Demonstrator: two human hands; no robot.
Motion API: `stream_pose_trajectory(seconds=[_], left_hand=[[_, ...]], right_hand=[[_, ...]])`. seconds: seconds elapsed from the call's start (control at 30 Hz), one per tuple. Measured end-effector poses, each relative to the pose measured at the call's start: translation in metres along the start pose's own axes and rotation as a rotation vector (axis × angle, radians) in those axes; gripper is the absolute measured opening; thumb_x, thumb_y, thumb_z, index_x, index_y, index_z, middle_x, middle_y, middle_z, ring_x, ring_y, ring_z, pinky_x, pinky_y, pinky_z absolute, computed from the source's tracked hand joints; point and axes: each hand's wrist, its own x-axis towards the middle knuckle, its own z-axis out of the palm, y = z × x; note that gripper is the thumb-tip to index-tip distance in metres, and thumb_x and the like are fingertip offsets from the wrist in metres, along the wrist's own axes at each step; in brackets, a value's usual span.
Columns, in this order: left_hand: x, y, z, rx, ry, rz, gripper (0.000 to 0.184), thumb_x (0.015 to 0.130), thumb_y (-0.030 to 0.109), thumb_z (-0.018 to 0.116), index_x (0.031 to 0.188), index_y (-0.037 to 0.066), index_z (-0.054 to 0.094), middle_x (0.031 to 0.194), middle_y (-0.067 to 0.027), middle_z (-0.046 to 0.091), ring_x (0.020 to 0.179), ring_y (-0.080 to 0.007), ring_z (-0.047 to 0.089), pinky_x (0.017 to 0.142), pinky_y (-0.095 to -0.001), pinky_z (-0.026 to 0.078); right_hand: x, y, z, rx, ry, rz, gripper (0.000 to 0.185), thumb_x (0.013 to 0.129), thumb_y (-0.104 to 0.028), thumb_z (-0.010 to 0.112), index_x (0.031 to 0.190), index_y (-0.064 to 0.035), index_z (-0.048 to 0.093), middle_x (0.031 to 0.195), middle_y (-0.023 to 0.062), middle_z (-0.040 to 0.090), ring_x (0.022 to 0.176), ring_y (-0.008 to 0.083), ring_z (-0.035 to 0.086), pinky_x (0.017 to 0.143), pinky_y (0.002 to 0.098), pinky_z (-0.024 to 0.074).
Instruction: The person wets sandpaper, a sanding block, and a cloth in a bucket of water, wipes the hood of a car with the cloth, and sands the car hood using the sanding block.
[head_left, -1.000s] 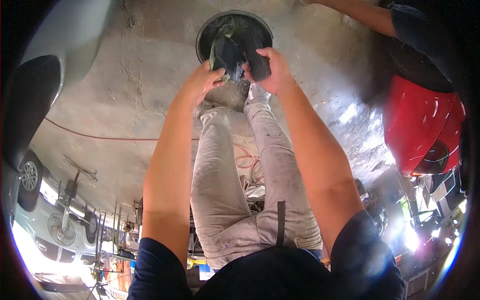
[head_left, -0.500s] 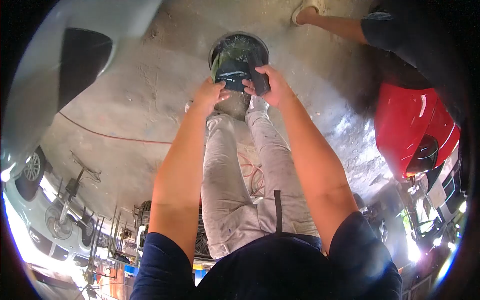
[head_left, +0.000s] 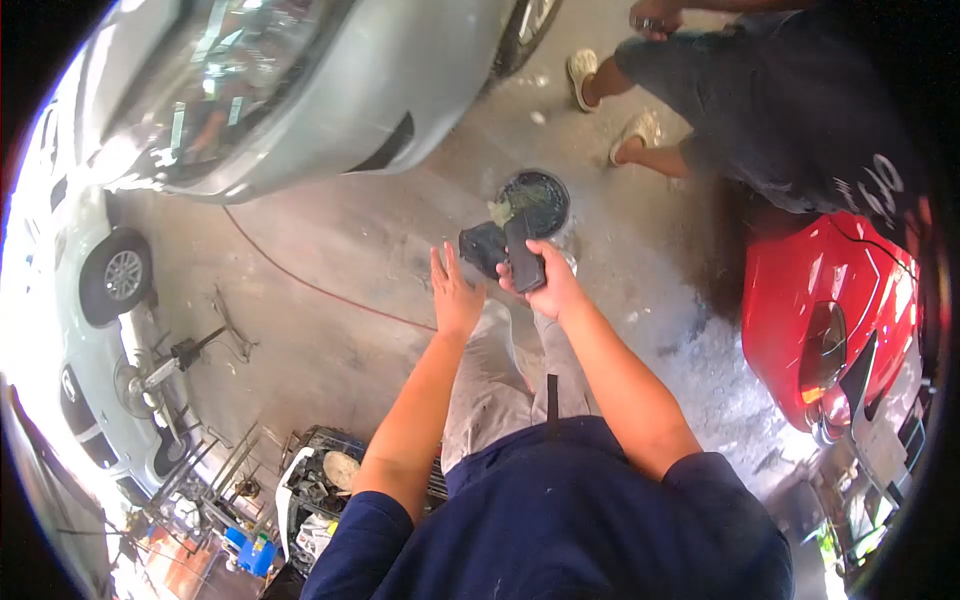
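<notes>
My right hand (head_left: 552, 285) is wrapped round a long black block (head_left: 527, 268), shaped like a sanding block. Just left of it, my left hand (head_left: 455, 297) has its fingers stretched out and holds nothing. Beyond both hands, a round black bucket (head_left: 564, 215) stands on the concrete floor, with what looks like water and something greenish inside. A dark, limp-looking piece (head_left: 483, 248) lies against the bucket's near left side, close to the block; its kind I cannot make out.
A silver car (head_left: 400, 90) fills the upper left, and a red car part (head_left: 780, 310) is at the right. Another person in dark clothes (head_left: 800, 110) stands at the upper right. A thin red hose (head_left: 300, 278) crosses the floor. Metal stands (head_left: 225, 470) and clutter occupy the lower left.
Both hands have come back from the bucket, toward my body. The left hand has spread its fingers; the right still grips the block. My view has tilted up, showing more of the silver car.
</notes>
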Motion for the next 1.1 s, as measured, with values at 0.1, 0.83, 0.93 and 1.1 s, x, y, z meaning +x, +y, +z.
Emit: stream_pose_trajectory(seconds=[0.1, 0.83, 0.93, 1.1], left_hand=[[-0.026, 0.014, -0.052, 0.123, 0.135, 0.122, 0.095, 0.072, 0.004, 0.073, 0.156, 0.009, 0.028, 0.159, -0.0270, 0.024, 0.142, -0.0470, 0.031, 0.117, -0.0513, 0.031], [-0.115, -0.098, -0.332, -1.614, 0.112, -0.405, 0.039, 0.097, 0.030, 0.067, 0.129, 0.010, 0.055, 0.120, -0.0061, 0.065, 0.103, -0.0201, 0.066, 0.084, -0.0368, 0.055], [-0.139, -0.085, -0.336, -1.632, -0.019, -0.348, 0.041, 0.098, 0.030, 0.066, 0.132, 0.011, 0.054, 0.126, -0.0071, 0.064, 0.115, -0.0228, 0.064, 0.096, -0.0432, 0.052], [-0.133, -0.112, -0.345, -1.468, -0.135, -0.177, 0.043, 0.098, 0.024, 0.065, 0.136, 0.010, 0.050, 0.129, -0.0070, 0.062, 0.118, -0.0213, 0.061, 0.097, -0.0419, 0.050]], right_hand=[[-0.051, 0.030, 0.049, -0.058, -0.098, 0.019, 0.043, 0.094, -0.035, 0.060, 0.117, 0.0011, 0.057, 0.107, 0.0171, 0.065, 0.096, 0.0320, 0.068, 0.081, 0.0475, 0.0591], [-0.137, 0.296, 0.217, -0.492, -0.434, -0.241, 0.040, 0.089, -0.019, 0.067, 0.125, -0.0042, 0.057, 0.115, 0.0075, 0.063, 0.108, 0.0193, 0.061, 0.094, 0.0397, 0.0541], [-0.138, 0.300, 0.231, -0.560, -0.447, -0.341, 0.047, 0.086, -0.021, 0.072, 0.128, -0.0041, 0.056, 0.116, 0.0061, 0.063, 0.104, 0.0172, 0.061, 0.092, 0.0359, 0.0504], [-0.150, 0.297, 0.226, -0.942, -0.335, -0.568, 0.062, 0.085, -0.018, 0.071, 0.140, 0.0001, 0.050, 0.120, 0.0081, 0.062, 0.108, 0.0157, 0.059, 0.094, 0.0330, 0.0487]])
